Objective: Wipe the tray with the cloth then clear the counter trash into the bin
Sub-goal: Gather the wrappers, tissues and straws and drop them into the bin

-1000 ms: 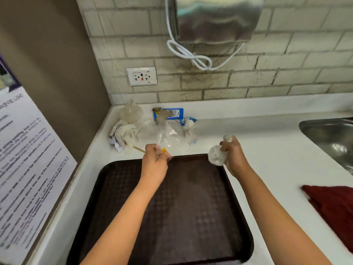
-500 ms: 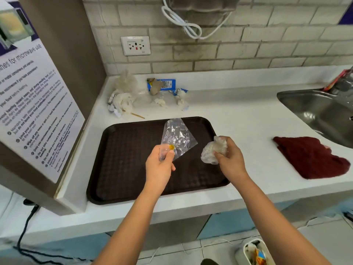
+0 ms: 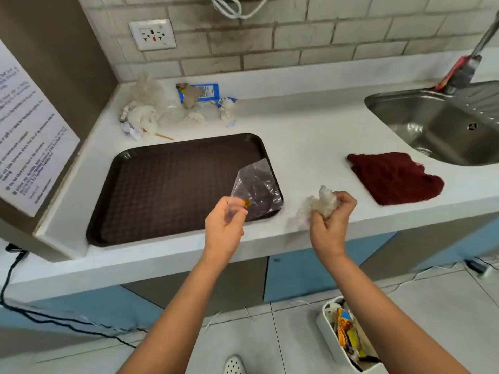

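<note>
The white counter (image 3: 310, 136) is running along a brick wall, carrying everything else. A steel sink (image 3: 442, 125) is sitting sunk into its right end. The dark brown tray (image 3: 167, 184) is lying flat on the counter's left part, its near edge close to the counter's front edge. The dark red cloth (image 3: 394, 176) is lying spread on the counter between the tray and the sink, apart from both. A heap of trash (image 3: 172, 106) is sitting in the back left corner of the counter, behind the tray: crumpled white tissues, clear plastic, a blue wrapper and a thin wooden stick. The white bin (image 3: 337, 336) is standing on the floor below the counter, to the right, already holding colourful wrappers.

The left hand (image 3: 224, 225) is hovering over the tray's near right corner, its fingers pinching a clear plastic bag (image 3: 256, 187) with a small orange bit at the pinch point; the bag is hanging in the air above the tray corner. The right hand (image 3: 332, 220) is hovering over the counter's front edge, just right of the tray, its fingers curling round a crumpled tissue wad (image 3: 321, 203), blurred at its left side. A white shoe (image 3: 234, 365) is showing on the floor at the bottom.
</note>
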Motion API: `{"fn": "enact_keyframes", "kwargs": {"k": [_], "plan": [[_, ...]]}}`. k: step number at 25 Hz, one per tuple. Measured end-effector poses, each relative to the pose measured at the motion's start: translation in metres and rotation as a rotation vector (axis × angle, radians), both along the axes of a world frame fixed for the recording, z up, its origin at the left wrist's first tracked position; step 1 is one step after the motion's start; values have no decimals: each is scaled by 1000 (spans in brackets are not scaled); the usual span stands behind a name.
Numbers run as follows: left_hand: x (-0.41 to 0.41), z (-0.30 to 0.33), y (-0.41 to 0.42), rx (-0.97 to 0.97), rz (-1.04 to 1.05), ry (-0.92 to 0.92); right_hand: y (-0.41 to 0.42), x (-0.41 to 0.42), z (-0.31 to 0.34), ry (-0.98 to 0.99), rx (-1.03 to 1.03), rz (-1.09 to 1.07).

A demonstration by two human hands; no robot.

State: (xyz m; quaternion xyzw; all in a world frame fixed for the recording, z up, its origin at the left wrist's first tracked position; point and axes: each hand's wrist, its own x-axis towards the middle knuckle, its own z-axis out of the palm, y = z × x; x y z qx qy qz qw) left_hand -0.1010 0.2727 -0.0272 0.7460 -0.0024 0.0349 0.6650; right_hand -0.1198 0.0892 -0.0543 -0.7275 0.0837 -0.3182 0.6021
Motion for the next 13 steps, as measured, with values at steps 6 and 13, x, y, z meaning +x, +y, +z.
{"fn": "enact_keyframes", "kwargs": {"k": [6, 13], "plan": [[-84, -62, -102, 113, -192, 205, -115, -84, -66, 131, -43, -184], [-189, -177, -176, 388, -364, 642, -198, -213, -194, 624, 228, -263]]}}
